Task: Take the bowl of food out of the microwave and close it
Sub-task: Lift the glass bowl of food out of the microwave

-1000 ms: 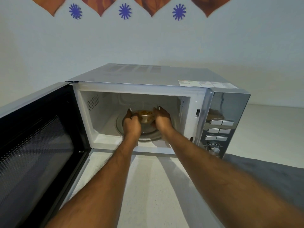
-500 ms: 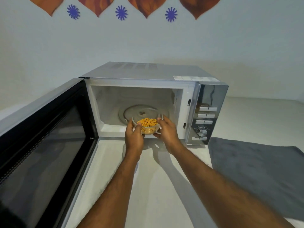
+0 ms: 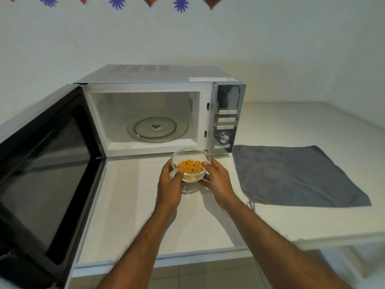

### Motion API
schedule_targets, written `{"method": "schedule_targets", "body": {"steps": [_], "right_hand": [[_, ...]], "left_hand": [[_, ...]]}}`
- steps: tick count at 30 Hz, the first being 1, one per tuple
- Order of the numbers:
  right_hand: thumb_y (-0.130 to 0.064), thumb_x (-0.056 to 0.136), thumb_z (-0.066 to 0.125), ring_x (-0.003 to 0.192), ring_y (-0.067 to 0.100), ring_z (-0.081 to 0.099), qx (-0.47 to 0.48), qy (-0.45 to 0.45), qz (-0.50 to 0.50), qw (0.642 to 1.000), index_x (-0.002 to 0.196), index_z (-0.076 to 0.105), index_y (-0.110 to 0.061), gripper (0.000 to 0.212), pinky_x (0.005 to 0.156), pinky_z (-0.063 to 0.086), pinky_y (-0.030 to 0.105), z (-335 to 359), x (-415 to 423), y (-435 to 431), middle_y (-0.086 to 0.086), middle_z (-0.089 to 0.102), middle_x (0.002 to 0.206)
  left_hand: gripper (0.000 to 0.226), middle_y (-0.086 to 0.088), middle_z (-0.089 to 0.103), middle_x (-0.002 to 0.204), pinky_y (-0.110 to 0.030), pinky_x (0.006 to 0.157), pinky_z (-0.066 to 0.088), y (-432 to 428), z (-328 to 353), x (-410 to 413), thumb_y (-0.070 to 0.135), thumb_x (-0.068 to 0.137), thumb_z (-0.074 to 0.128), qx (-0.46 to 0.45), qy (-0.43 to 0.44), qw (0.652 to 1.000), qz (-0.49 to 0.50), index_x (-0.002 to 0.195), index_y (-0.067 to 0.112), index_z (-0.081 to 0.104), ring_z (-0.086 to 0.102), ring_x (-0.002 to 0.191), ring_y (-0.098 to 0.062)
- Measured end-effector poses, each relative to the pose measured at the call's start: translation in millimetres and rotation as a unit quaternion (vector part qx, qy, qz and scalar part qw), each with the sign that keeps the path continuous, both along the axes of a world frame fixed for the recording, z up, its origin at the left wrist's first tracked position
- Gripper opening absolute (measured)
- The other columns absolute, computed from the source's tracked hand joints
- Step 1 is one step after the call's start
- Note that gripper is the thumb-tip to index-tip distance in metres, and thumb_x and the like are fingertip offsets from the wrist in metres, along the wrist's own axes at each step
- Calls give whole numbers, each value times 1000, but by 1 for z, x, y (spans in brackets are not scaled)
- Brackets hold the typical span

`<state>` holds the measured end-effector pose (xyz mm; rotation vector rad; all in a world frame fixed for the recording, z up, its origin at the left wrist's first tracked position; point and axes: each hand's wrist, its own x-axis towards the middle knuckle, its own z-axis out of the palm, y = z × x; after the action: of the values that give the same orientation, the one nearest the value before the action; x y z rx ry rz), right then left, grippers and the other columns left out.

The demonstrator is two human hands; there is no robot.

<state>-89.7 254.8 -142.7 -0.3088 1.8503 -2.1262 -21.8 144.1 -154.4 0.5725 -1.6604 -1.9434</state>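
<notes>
A small clear glass bowl (image 3: 190,156) with orange food (image 3: 190,166) is held above the white counter, just in front of the microwave's opening. My left hand (image 3: 169,184) grips its left side and my right hand (image 3: 217,180) grips its right side. The silver microwave (image 3: 154,77) stands at the back with its cavity bare except for the glass turntable (image 3: 156,130). Its black-windowed door (image 3: 48,170) is swung wide open to the left.
The microwave's control panel (image 3: 226,122) with buttons and a dial is on its right. A grey cloth (image 3: 295,174) lies flat on the white counter (image 3: 133,205) to the right. The counter's front edge (image 3: 187,257) runs below my forearms.
Both hands have drawn the bowl out of the microwave cavity and toward me; it now hangs over the counter in front of the opening. The door stays open.
</notes>
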Motion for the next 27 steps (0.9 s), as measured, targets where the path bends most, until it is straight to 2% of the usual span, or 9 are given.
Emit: {"method": "schedule_targets", "body": {"steps": [4, 6, 8, 10, 14, 18, 21, 24, 27], "right_hand": [[-23, 101, 49, 98, 11, 69, 6, 14, -16, 1000, 105, 64, -37, 21, 67, 57, 17, 0, -2, 38, -5, 72, 106], [-24, 102, 47, 102, 10, 68, 11, 23, -27, 999, 115, 63, -35, 23, 67, 57, 15, 3, -7, 59, -8, 72, 107], [-23, 102, 46, 102, 11, 68, 13, 30, -46, 998, 124, 62, -23, 27, 70, 57, 15, 5, -13, 80, 0, 72, 112], [-25, 102, 45, 100, 14, 70, 30, 40, -75, 996, 122, 64, -19, 28, 73, 56, 18, 6, -20, 102, 4, 74, 111], [-29, 103, 43, 113, 20, 65, 57, 36, -133, 989, 126, 62, -20, 31, 95, 54, 34, 3, -39, 145, 5, 70, 121], [-21, 99, 48, 107, 21, 69, 45, 28, -194, 980, 102, 72, -29, 25, 95, 55, 40, -7, -66, 182, 3, 75, 110], [-21, 97, 49, 110, 23, 68, 52, 31, -213, 975, 112, 69, -23, 24, 101, 52, 49, -17, -83, 204, 6, 73, 116], [-21, 100, 47, 117, 25, 63, 45, 21, -235, 971, 125, 50, -25, 25, 105, 49, 46, -19, -96, 221, 8, 64, 126], [-22, 101, 45, 119, 24, 60, 52, 24, -249, 967, 129, 49, -24, 28, 106, 48, 45, -21, -111, 235, 6, 62, 127]], "left_hand": [[38, 5, 60, 121, -39, 87, 53, 29, 0, -11, 18, 97, 51, -12, 11, 999, -37, 135, 24, 51, 59, 117, -26], [40, 1, 57, 128, -41, 94, 53, 46, 1, -22, 19, 98, 51, -29, 14, 998, -59, 137, 26, 47, 58, 119, -25], [46, -2, 52, 138, -47, 99, 51, 64, 1, -35, 22, 98, 52, -38, 10, 996, -79, 141, 28, 40, 55, 122, -24], [48, -1, 50, 142, -48, 101, 50, 83, 0, -49, 25, 97, 52, -41, 6, 994, -97, 143, 29, 39, 54, 124, -23], [49, -3, 49, 144, -49, 102, 49, 123, 1, -84, 27, 98, 50, -62, -19, 987, -145, 145, 25, 38, 52, 129, -26], [44, -5, 60, 134, -48, 102, 50, 161, -6, -117, 27, 96, 50, -83, -30, 978, -191, 139, 24, 46, 58, 122, -25], [38, -7, 61, 131, -41, 101, 49, 183, -7, -137, 20, 98, 48, -96, -41, 971, -216, 137, 20, 47, 59, 119, -22], [39, -2, 60, 129, -27, 93, 47, 201, -3, -156, 19, 100, 46, -107, -54, 966, -231, 139, 16, 47, 57, 117, -18], [38, -3, 61, 131, -24, 90, 46, 216, -2, -174, 20, 100, 45, -131, -68, 958, -247, 138, 18, 50, 58, 116, -18]]}}
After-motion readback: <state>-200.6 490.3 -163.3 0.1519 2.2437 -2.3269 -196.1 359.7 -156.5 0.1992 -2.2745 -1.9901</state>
